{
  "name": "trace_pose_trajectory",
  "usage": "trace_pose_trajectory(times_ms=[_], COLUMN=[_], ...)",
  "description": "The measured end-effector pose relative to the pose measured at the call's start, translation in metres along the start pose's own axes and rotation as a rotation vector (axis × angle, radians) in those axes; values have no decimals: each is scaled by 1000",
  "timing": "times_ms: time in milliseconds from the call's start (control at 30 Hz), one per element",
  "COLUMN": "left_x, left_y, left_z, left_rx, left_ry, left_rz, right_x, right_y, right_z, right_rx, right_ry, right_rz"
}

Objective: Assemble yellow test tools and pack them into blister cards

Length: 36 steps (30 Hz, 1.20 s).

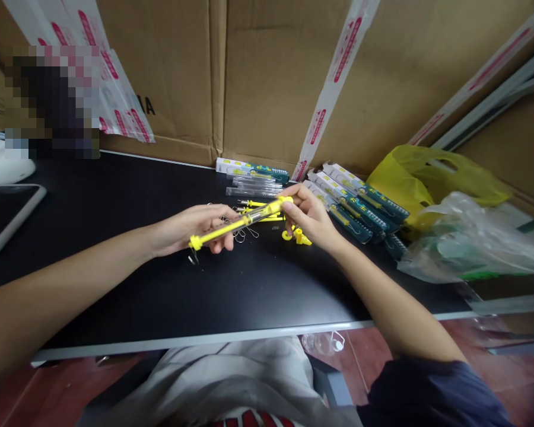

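Note:
A slim yellow tubular spring scale [226, 231] with a clear section is held slantwise above the black table, its right end higher. My left hand [196, 225] has its fingers curled behind the yellow rod, near the left end where a small wire hook [193, 258] dangles. Thumb and fingers of my right hand [309, 214] pinch the yellow cap [278, 206] at the other end. On the table behind and below lie more yellow rods [271, 219], partly hidden by the scale, and loose wire hooks [250, 233]. Yellow ring-shaped pieces [299, 237] lie under my right hand.
Clear plastic tubes [253, 191] lie before a printed box [235, 166]. Several similar teal boxes [360, 204] are stacked right, near a yellow bag [396, 169] and a clear bag [476, 237]. A tablet-like device [9, 213] is at left. Cardboard [267, 89] stands behind.

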<state>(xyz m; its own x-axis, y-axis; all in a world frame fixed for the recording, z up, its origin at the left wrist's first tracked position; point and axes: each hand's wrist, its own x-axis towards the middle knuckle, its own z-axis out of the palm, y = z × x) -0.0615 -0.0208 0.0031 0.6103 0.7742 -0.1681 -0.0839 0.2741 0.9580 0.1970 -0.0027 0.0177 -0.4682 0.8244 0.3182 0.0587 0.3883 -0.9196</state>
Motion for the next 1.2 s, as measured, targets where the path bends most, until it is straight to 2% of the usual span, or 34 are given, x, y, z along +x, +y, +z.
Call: trace_pose_trajectory(times_ms=[133, 367, 633, 733, 833, 900, 1000, 1200], left_x=[1, 4, 2, 2, 4, 5, 7, 9], left_y=[-6, -10, -14, -13, -10, -7, -6, -9], left_z=[3, 8, 13, 15, 17, 18, 18, 15], left_rx=[108, 117, 48, 44, -5, -78, -177, -203], left_ry=[-88, -9, -29, 20, 106, 187, 283, 401], left_rz=[-40, -9, -47, -23, 72, 127, 154, 215], right_x=[-1, -1, -3, -6, -6, -5, -3, 3], right_y=[2, 7, 7, 9, 14, 19, 24, 23], right_z=[2, 0, 6, 7, 7, 8, 15, 35], right_rx=[23, 48, -5, -200, -511, -725, -954, -1176], right_ry=[-47, -35, -85, -66, -11, -19, -105, -353], right_rz=[20, 63, 85, 58, -57, -149, -287, -469])
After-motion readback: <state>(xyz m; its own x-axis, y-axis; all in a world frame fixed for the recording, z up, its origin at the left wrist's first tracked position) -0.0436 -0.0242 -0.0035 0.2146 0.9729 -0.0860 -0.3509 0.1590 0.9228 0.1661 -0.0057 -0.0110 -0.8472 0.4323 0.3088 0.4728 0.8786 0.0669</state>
